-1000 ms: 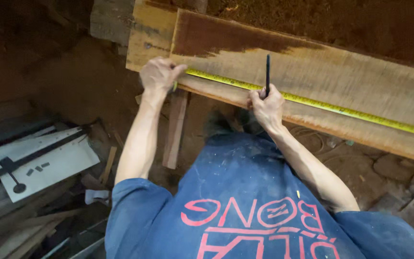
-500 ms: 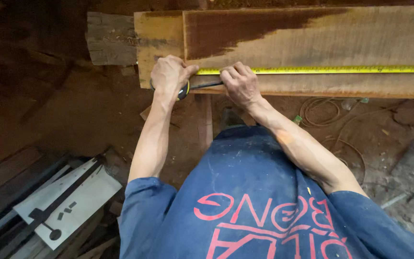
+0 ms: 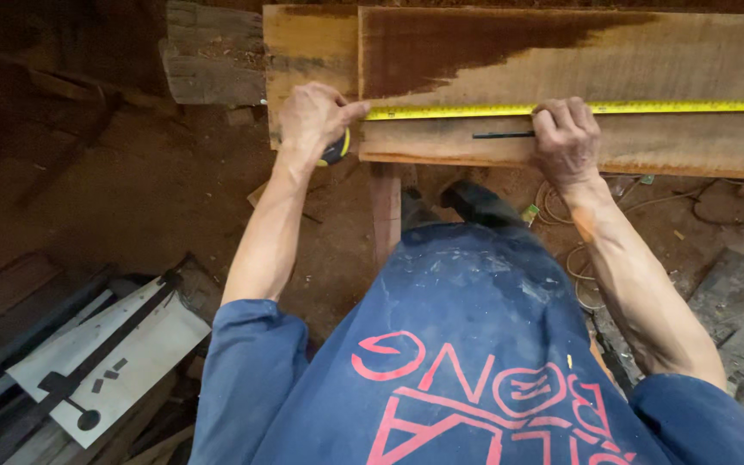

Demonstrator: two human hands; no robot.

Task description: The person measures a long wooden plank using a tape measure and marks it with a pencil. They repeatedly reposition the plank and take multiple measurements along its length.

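A long wooden plank (image 3: 665,65) lies across the top of the view, part dark-stained, part pale. A yellow tape measure blade (image 3: 467,110) runs along it to the right edge. My left hand (image 3: 313,119) grips the tape measure case (image 3: 335,151) at the plank's left end, thumb on the blade. My right hand (image 3: 567,138) presses on the plank just below the blade and holds a black pencil (image 3: 501,134) that lies flat and points left.
A second, shorter board (image 3: 307,52) and a rough block (image 3: 213,60) sit at the plank's left end. A wooden leg (image 3: 385,211) stands under it. White panels with black metal strips (image 3: 105,353) lie lower left. Wire coils (image 3: 570,258) and debris lie on the dirt floor at right.
My right hand slid right along the plank, from beside my left hand to further out on the tape. The pencil, upright a second ago, now lies flat. My left hand stayed on the case.
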